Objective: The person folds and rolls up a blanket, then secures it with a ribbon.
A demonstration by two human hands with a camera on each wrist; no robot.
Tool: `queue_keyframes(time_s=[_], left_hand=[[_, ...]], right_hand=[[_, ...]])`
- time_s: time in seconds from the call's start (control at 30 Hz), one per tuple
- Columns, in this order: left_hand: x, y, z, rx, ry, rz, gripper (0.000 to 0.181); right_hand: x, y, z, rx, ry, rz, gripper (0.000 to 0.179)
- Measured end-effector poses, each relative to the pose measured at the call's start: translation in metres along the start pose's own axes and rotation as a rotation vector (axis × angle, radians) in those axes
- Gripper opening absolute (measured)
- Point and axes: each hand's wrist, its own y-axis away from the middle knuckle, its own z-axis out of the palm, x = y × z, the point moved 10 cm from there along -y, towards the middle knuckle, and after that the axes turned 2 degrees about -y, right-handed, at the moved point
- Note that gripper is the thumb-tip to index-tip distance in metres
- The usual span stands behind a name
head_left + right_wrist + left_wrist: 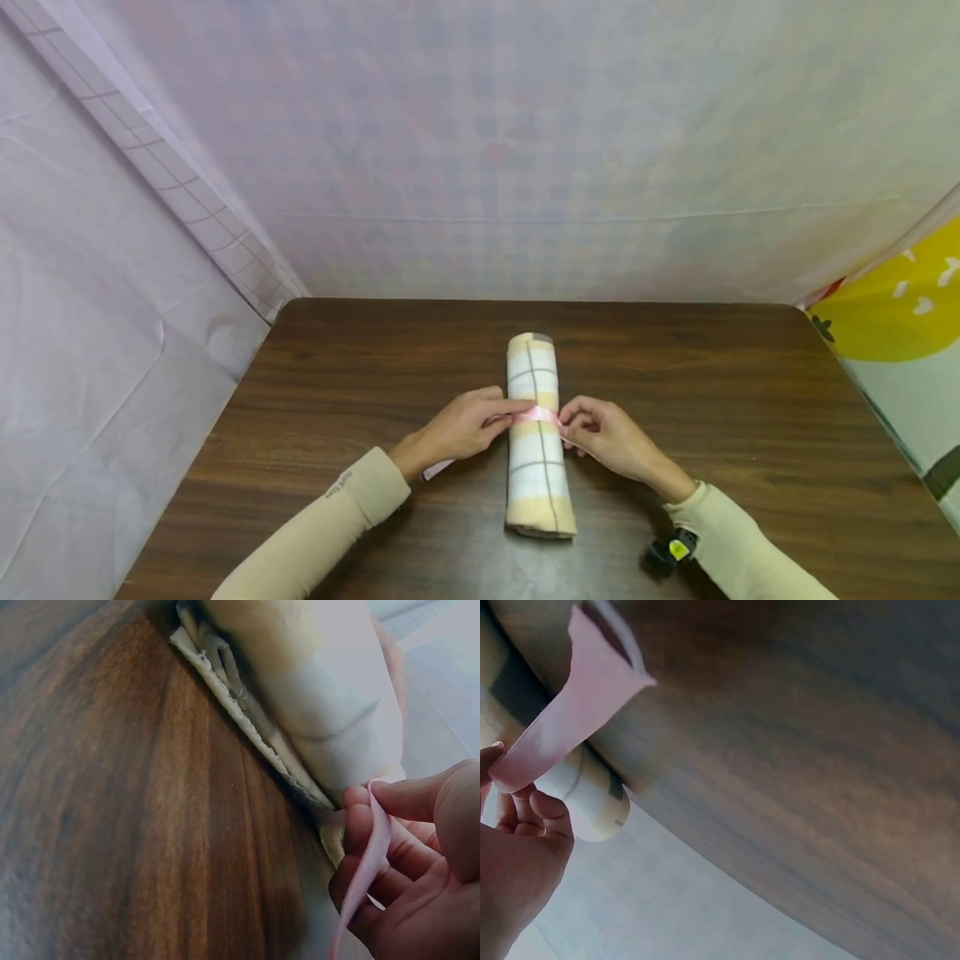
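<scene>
A rolled-up towel point(542, 479), white and pale yellow with grey lines, lies lengthwise on the table. Around its middle runs a pink ribbon point(537, 414). From the left side, my left hand point(465, 425) pinches the ribbon, its index finger reaching over the top of the roll. One tail of the ribbon point(570, 720) extends past those fingers in the left wrist view, its end flared and curling. Opposite, my right hand point(611, 437) holds the ribbon point(367, 877) between thumb and index finger, close against the towel's side. The towel's layered edge point(240, 712) shows along the tabletop.
The dark wood table point(360, 350) ends at a back edge before a pale checked curtain point(480, 150). White sheeting point(90, 333) hangs at the left, and a yellow patterned cloth point(892, 308) at the right. A small black device point(671, 550) sits at the right wrist.
</scene>
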Motion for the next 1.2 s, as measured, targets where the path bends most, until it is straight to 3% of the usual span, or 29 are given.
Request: queue_keyframes(time_s=[0.13,0.3,0.43,0.57,0.77,1.0,1.2], left_hand=[[0.004,0.0,-0.003,0.027,-0.041,0.034,0.034],[0.009,-0.003,-0.007,0.078,-0.095,0.054,0.03],[0.01,-0.004,-0.007,0.091,-0.06,0.041,0.028],[0.007,-0.005,-0.005,0.06,0.009,0.017,0.028],[0.002,-0.007,-0.003,0.029,0.066,-0.008,0.028],[-0.002,-0.007,0.0,-0.002,0.072,-0.04,0.029],[-0.001,-0.009,-0.001,-0.017,0.114,-0.063,0.027]], right_hand=[[0.0,0.001,0.001,-0.003,-0.019,0.006,0.01],[-0.011,0.0,-0.011,0.059,0.085,-0.045,0.013],[-0.02,-0.002,-0.019,0.11,0.138,-0.077,0.011],[-0.027,-0.005,-0.02,0.11,0.169,-0.117,0.011],[-0.03,-0.013,-0.015,0.089,0.234,-0.129,0.01],[-0.029,-0.021,-0.007,-0.02,0.193,-0.123,0.011],[-0.03,-0.025,-0.004,-0.072,0.236,-0.11,0.014]])
